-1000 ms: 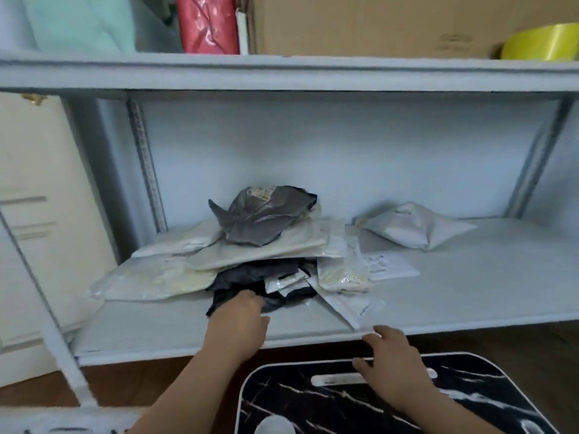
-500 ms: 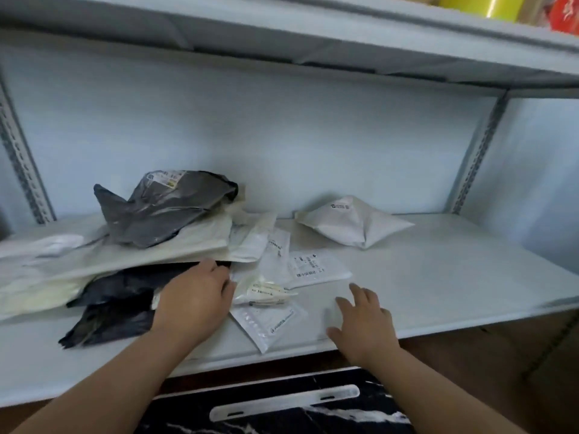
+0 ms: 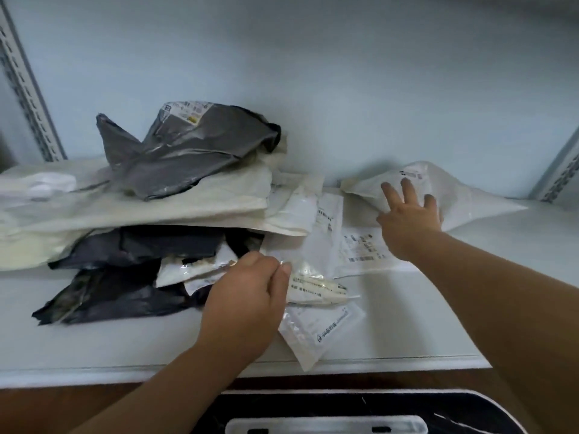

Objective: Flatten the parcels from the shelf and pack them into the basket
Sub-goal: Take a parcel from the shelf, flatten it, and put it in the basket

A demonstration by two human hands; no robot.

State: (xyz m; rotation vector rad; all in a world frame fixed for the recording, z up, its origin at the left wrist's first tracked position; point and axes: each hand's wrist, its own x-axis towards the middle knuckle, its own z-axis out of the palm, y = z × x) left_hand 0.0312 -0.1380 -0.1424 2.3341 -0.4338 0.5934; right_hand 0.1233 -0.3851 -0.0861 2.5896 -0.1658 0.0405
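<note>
A heap of parcels lies on the white shelf [image 3: 407, 311]: a crumpled grey bag [image 3: 185, 148] on top, large white mailers [image 3: 150, 208] below it, dark bags [image 3: 125, 277] underneath. My left hand [image 3: 247, 302] rests at the heap's front and pinches the edge of a small clear packet [image 3: 316, 285]. My right hand [image 3: 409, 214] reaches to the back, fingers spread, touching a puffy white parcel [image 3: 451, 195]. A flat labelled envelope [image 3: 363, 249] lies between the hands. The black marbled basket [image 3: 344, 411] sits below the shelf edge.
A small white mailer [image 3: 319, 333] overhangs the shelf's front edge. Perforated metal uprights stand at the far left [image 3: 25, 86] and far right [image 3: 560, 173]. The pale back wall closes the shelf behind the parcels. Brown floor shows beneath the shelf.
My right hand has moved from the shelf's front edge back to the puffy white parcel. My left hand has shifted right onto the small clear packet. The view has moved closer.
</note>
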